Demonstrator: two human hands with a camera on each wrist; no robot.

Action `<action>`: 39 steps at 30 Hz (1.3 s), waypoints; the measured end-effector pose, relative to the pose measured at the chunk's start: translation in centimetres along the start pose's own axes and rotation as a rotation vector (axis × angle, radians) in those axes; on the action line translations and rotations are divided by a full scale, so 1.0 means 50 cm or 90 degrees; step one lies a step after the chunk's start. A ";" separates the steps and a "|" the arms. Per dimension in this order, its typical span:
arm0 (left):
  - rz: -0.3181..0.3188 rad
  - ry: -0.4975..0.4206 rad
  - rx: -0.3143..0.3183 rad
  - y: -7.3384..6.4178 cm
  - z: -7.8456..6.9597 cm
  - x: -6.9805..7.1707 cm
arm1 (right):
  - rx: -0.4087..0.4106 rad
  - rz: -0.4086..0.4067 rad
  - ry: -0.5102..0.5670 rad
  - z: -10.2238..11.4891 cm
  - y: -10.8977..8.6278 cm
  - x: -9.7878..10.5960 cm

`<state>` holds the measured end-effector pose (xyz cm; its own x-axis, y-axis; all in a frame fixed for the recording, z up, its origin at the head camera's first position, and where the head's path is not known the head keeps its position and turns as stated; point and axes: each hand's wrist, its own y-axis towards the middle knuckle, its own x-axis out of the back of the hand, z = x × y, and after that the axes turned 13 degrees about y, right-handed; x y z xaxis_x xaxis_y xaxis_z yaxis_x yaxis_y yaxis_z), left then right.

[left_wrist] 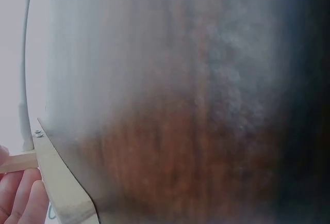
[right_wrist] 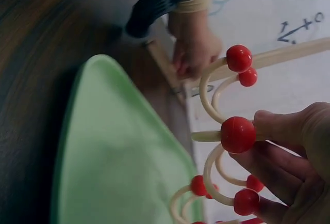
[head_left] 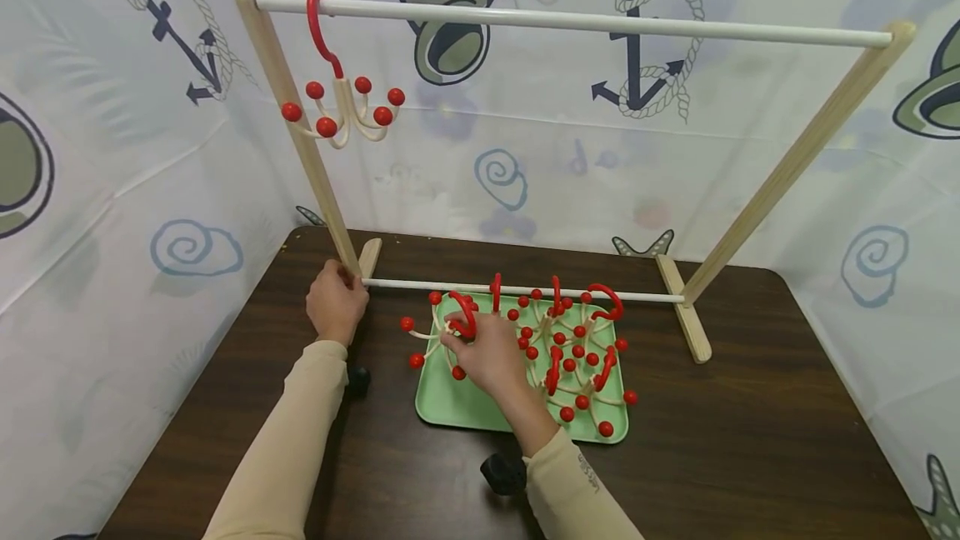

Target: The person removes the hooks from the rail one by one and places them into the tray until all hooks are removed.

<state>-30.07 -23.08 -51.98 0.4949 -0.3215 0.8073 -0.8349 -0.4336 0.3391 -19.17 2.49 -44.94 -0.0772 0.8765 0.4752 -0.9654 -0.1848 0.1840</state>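
My left hand (head_left: 336,302) grips the lower end of the left wooden post (head_left: 318,177), just above its foot. In the left wrist view its fingers (left_wrist: 33,201) curl beside the pale wood. My right hand (head_left: 491,357) pinches the stem of a multi-armed hook hanger (right_wrist: 237,134) with a red hook and red ball tips, over the left part of the green tray (head_left: 457,407). Several similar hangers (head_left: 592,390) crowd the tray's right side. One more hanger (head_left: 343,102) hangs by its red hook from the left end of the white top bar (head_left: 570,19).
The rack's right post (head_left: 795,165) leans outward from its wooden foot (head_left: 686,315). A white lower bar (head_left: 420,284) runs behind the tray, low over the dark table (head_left: 750,440). Printed cloth (head_left: 555,157) surrounds the table at the back and sides.
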 end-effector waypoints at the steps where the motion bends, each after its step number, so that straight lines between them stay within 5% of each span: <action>1: 0.000 0.000 -0.002 -0.001 0.000 -0.001 | -0.001 0.000 -0.004 -0.006 0.001 -0.004; 15: 0.004 -0.002 0.010 0.000 0.005 -0.005 | 0.014 -0.050 -0.163 -0.058 0.010 -0.027; 27: 0.019 0.002 0.021 0.002 0.006 -0.004 | 0.012 -0.078 -0.188 -0.085 0.021 -0.040; 39: 0.011 0.007 0.015 0.003 0.001 -0.004 | 0.066 -0.134 -0.216 -0.094 0.011 -0.045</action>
<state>-30.27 -23.10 -52.11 0.4778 -0.3202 0.8181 -0.8373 -0.4478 0.3137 -20.71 2.51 -49.93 0.2232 0.7069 0.6712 -0.9195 -0.0759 0.3857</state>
